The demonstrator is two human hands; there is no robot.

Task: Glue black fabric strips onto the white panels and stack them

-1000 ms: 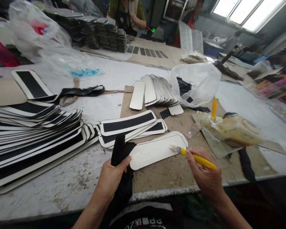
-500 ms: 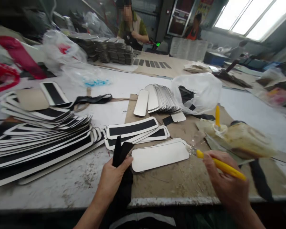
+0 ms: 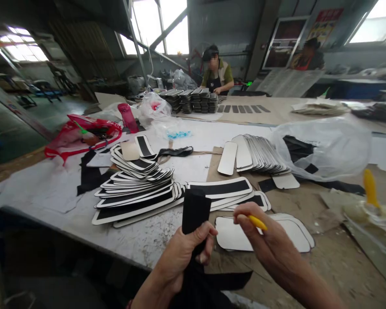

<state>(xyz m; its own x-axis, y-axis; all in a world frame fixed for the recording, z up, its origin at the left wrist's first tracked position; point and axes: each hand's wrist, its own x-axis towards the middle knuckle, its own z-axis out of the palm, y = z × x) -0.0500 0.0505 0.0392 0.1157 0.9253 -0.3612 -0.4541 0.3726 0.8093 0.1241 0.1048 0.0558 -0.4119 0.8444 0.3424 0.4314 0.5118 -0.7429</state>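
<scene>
— What is in your hands?

— My left hand is closed around a bundle of black fabric strips. The strips stand up out of my fist, and more fabric hangs down below it, at 6 o'clock of the view. My right hand is closed on a yellow brush handle. I see only a short piece of the handle between my fingers; the bristles are hidden.

— And what lies under the hands?

— Just behind my right hand, toward 1 o'clock, lie some white oblong boards on brown cardboard. My hand covers a part of them. I cannot tell if the brush touches them.

— What else is on the table?

— At 10 o'clock from my left hand is a big fanned pile of boards with black strips. At 12 o'clock is a fanned row of plain boards, and beside it, at 2 o'clock, a clear plastic bag with black pieces inside. At 3 o'clock, at the edge of the view, stands another yellow handle. Far behind, another person sits near dark stacks.
</scene>
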